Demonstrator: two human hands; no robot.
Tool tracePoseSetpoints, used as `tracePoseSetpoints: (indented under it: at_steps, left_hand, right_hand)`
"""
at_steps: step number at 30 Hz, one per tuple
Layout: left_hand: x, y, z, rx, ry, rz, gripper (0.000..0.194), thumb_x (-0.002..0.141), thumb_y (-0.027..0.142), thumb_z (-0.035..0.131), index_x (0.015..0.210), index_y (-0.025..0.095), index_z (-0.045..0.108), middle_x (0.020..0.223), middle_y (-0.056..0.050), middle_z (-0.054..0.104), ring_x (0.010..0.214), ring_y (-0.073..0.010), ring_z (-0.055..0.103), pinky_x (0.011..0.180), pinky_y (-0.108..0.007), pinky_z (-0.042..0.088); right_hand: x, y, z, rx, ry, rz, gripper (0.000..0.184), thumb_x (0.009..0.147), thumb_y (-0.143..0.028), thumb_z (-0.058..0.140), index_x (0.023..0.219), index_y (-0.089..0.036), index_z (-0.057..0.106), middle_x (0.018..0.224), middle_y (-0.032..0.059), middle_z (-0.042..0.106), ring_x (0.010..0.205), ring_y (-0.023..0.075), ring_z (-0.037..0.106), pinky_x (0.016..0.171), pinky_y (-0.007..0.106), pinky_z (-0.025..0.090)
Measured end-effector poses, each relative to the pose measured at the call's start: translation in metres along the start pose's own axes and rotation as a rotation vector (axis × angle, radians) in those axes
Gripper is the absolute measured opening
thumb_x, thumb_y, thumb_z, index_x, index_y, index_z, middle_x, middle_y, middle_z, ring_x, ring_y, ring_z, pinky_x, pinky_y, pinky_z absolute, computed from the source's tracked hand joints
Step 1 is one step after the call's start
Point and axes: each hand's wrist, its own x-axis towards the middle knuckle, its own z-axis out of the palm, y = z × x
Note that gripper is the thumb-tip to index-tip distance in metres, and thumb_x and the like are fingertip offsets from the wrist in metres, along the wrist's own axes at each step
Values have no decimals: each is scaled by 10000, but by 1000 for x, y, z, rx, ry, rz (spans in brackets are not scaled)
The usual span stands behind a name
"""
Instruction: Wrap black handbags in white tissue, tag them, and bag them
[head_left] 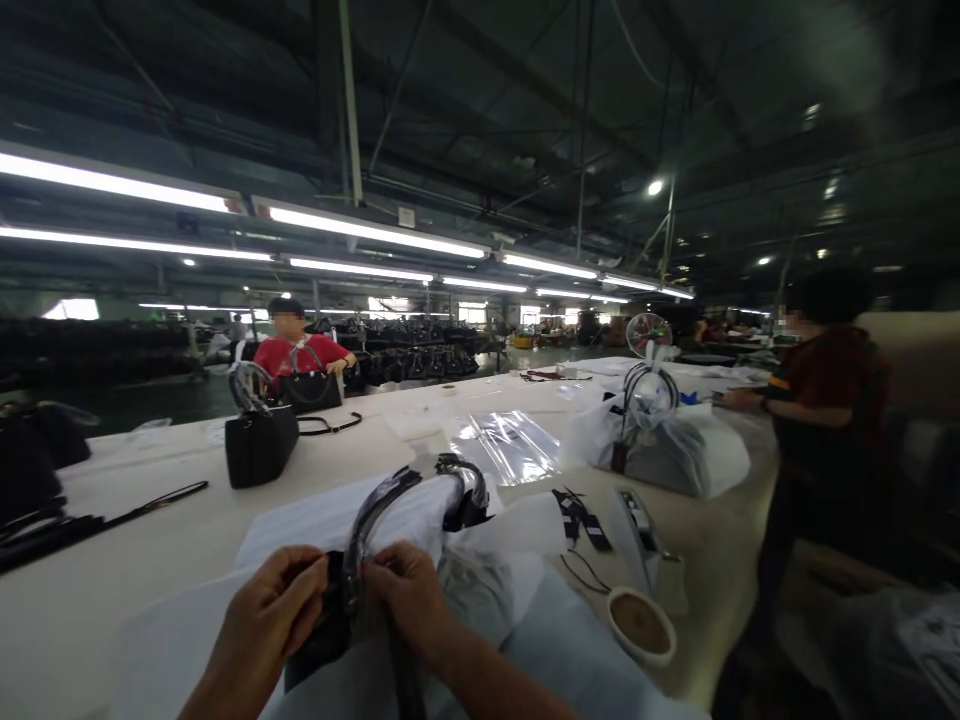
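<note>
My left hand (274,610) and my right hand (409,595) are both pinched closed on the near end of a curved bag handle (409,490) wrapped in clear film. The handle arches up from a black handbag (322,630) that lies low in front of me, mostly covered by white wrapping paper (330,520). My left fingers grip the black part beside the handle's base; my right fingers press the handle from the other side.
A black handbag (259,440) stands at the left on the long pale table (112,580). Clear plastic sheets (510,445), a bagged handbag (660,445), black tags (577,515), a tape dispenser (645,545) and a tape roll (641,625) lie right. Two people work nearby.
</note>
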Motion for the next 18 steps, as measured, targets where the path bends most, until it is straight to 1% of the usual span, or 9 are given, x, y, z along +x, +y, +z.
tracePoseSetpoints:
  at_steps: [3, 5, 7, 10, 12, 14, 15, 16, 18]
  left_hand:
    - [-6, -9, -8, 376, 16, 207, 322, 588, 505, 625, 733, 218, 599, 614, 19, 585, 550, -153, 530, 485, -219, 388]
    - [-6, -15, -18, 629, -9, 278, 298, 635, 525, 549, 663, 231, 591, 592, 26, 580, 568, -166, 540, 544, -239, 406]
    - [-4, -20, -29, 799, -49, 278, 326, 663, 548, 482, 614, 239, 572, 544, 33, 550, 527, -164, 521, 532, -244, 395]
    - [-1, -24, -39, 894, -79, 219, 342, 686, 559, 449, 647, 244, 576, 602, 31, 593, 594, -175, 573, 563, -234, 422]
    - [-2, -24, -38, 956, -58, 140, 333, 729, 543, 426, 718, 251, 588, 663, 30, 630, 636, -174, 604, 573, -226, 431]
    - [-5, -24, -32, 1036, -20, 157, 322, 798, 496, 368, 781, 260, 587, 708, 33, 643, 619, -158, 608, 543, -219, 416]
    - [-7, -24, -29, 1081, -18, 227, 312, 827, 461, 347, 797, 263, 586, 731, 34, 646, 616, -149, 608, 529, -216, 403]
    - [-8, -25, -27, 1128, -18, 344, 299, 848, 422, 339, 798, 264, 588, 751, 34, 647, 619, -143, 608, 526, -218, 393]
    - [-10, -30, -27, 1225, -18, 674, 273, 863, 341, 360, 764, 255, 600, 739, 25, 638, 619, -142, 598, 550, -236, 384]
  right_hand:
    - [-1, 5, 1, -37, 96, -18, 34, 721, -223, 627, 688, -215, 628, 644, -29, 600, 654, 153, 553, 562, 230, 390]
    - [-1, 6, 3, -33, 137, -44, 55, 687, -167, 630, 660, -214, 622, 628, -32, 585, 651, 149, 546, 577, 230, 392]
    - [-1, 5, 6, 58, 118, -47, 83, 663, -118, 616, 672, -200, 626, 588, -43, 554, 601, 128, 521, 561, 219, 381]
    - [-1, 4, 10, 220, 70, -15, 67, 646, -105, 611, 656, -169, 626, 545, -57, 529, 534, 96, 479, 528, 198, 359]
    - [-2, 4, 12, 164, 101, -14, 56, 646, -114, 609, 632, -165, 628, 545, -54, 547, 529, 92, 483, 509, 190, 342]
    - [-3, 6, 13, -66, 162, -63, 103, 651, -92, 577, 620, -172, 633, 561, -41, 574, 544, 99, 506, 493, 193, 316]
    - [-3, 8, 13, -215, 182, -121, 128, 652, -76, 559, 619, -174, 634, 576, -31, 589, 557, 106, 520, 493, 201, 305]
    - [-4, 10, 12, -359, 185, -200, 141, 654, -66, 546, 625, -174, 632, 598, -19, 604, 569, 113, 531, 494, 211, 297]
    - [-5, 17, 8, -567, 140, -403, 131, 669, -71, 540, 658, -171, 624, 645, 3, 622, 586, 123, 546, 497, 228, 291]
